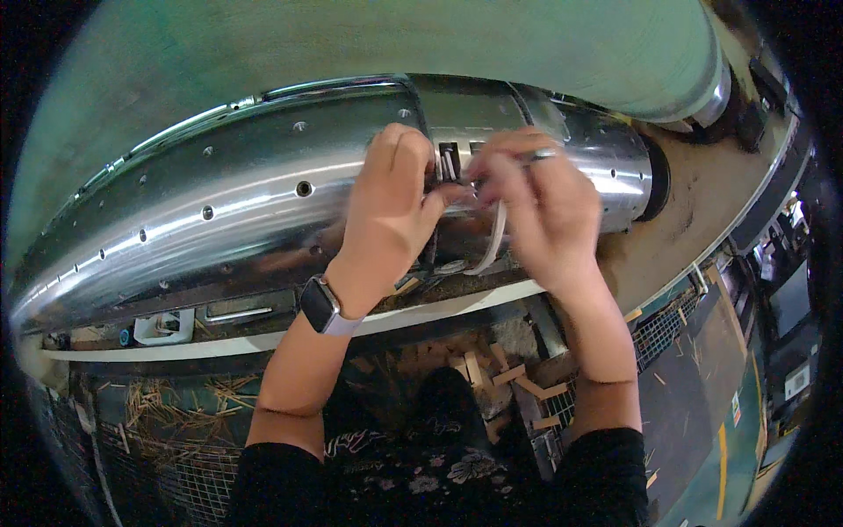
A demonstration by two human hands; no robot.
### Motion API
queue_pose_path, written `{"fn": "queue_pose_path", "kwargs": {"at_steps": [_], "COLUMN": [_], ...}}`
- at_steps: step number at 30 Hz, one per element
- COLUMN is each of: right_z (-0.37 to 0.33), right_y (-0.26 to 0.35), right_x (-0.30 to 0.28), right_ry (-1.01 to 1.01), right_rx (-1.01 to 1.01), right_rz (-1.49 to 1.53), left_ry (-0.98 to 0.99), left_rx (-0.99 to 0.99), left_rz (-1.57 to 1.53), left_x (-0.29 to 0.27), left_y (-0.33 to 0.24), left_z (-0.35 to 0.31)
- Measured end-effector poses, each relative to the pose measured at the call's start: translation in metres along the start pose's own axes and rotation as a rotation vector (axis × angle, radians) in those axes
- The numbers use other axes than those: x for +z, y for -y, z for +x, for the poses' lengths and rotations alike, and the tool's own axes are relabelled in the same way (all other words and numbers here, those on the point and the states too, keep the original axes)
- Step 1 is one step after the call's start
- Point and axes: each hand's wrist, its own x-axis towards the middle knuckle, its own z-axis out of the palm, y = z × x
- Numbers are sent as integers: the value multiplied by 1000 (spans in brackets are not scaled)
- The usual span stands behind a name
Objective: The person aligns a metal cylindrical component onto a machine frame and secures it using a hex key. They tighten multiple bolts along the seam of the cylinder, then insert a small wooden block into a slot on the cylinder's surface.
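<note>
A long shiny metal cylinder (351, 180) with a row of round holes lies across in front of me. My left hand (391, 202) rests against its near side, fingers curled and thumb pointing toward a small rectangular slot (449, 162) with metal pieces inside. Right of the slot is my right hand (546, 206), its fingers bent inward and blurred by motion. A pale strip (494, 241) hangs in a curve from beneath the right fingers. Both sets of fingertips nearly meet beside the slot; whatever they pinch is too small or hidden to name.
Behind the cylinder rises a large green roller (369, 39). A pale rail (263, 345) runs along the near side, with a hex key (239, 314) and a white plastic piece (165, 326) behind it. Wooden blocks (509, 376) and thin wood scraps (189, 406) lie below.
</note>
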Motion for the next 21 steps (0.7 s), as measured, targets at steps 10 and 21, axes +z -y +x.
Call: {"fn": "queue_pose_path", "kwargs": {"at_steps": [10, 21], "right_z": [-16, -15], "right_y": [-36, -65], "right_x": [1, -47], "right_ry": [-343, -360], "right_rx": [323, 268], "right_rz": [615, 630], "left_ry": [69, 11], "left_rx": [-48, 38], "left_rz": [102, 97], "left_x": [0, -1], "left_y": [-9, -2], "left_z": [4, 6]}}
